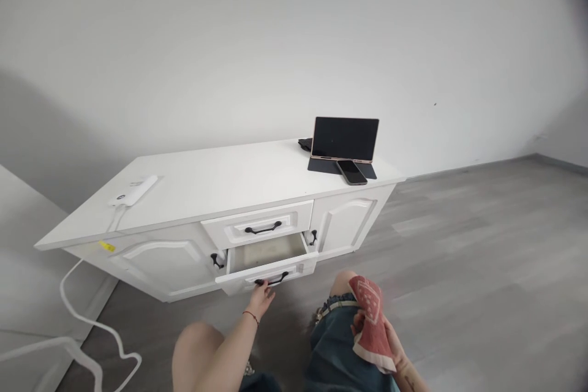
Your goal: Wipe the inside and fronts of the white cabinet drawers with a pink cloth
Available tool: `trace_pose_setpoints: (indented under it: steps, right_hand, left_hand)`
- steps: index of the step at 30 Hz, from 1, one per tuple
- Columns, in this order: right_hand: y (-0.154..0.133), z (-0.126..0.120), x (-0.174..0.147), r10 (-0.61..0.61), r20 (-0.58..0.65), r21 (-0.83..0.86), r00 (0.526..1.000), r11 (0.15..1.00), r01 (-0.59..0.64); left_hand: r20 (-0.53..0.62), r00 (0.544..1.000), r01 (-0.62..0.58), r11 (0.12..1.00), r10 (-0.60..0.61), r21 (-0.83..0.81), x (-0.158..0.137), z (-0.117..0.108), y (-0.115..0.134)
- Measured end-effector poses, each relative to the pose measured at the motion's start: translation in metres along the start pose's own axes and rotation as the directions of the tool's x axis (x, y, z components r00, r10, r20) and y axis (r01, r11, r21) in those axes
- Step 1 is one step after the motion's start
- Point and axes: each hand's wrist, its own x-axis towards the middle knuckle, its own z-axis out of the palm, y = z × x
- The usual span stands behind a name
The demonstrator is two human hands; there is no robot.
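My left hand (pixel 261 297) reaches down to the lower drawer (pixel 269 275) of a white cabinet, its fingers curled at the left end of the black drawer handle (pixel 278 279). This drawer is pulled out, and its pale bottom shows with no object visible on it. Over my right knee, my right hand (pixel 393 342) grips a red cloth (pixel 369 312) with a white pattern and a pale border. The cloth hangs in folds and hides part of that hand. Above, the upper drawer (pixel 260 226) is closed.
On the white cabinet top (pixel 220 177) a tablet (pixel 345 139) stands on its cover, with a phone (pixel 351 172) lying before it and a black item (pixel 304 144) behind. A white power strip (pixel 138 190) lies at left. Its white cable (pixel 87 317) hangs to the floor.
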Motion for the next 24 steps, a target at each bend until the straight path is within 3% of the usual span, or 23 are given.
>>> trace_pose_setpoints:
  steps: [12, 18, 24]
  right_hand:
    - [0.003, 0.001, -0.001, -0.103, 0.045, -0.147, 0.994, 0.983, 0.109]
    - [0.001, -0.004, 0.004, -0.069, 0.024, -0.123, 0.997, 0.99, 0.071]
    - [0.001, -0.006, 0.009, -0.113, 0.02, -0.212, 0.993, 0.971, 0.115]
  left_hand:
    - [0.022, 0.999, 0.025, 0.999, -0.024, -0.044, -0.024, -0.037, -0.041]
    - [0.049, 0.997, 0.066, 0.996, -0.063, -0.058, -0.031, -0.052, -0.056]
    - [0.087, 0.994, 0.065, 0.997, -0.061, -0.035, -0.037, -0.064, -0.068]
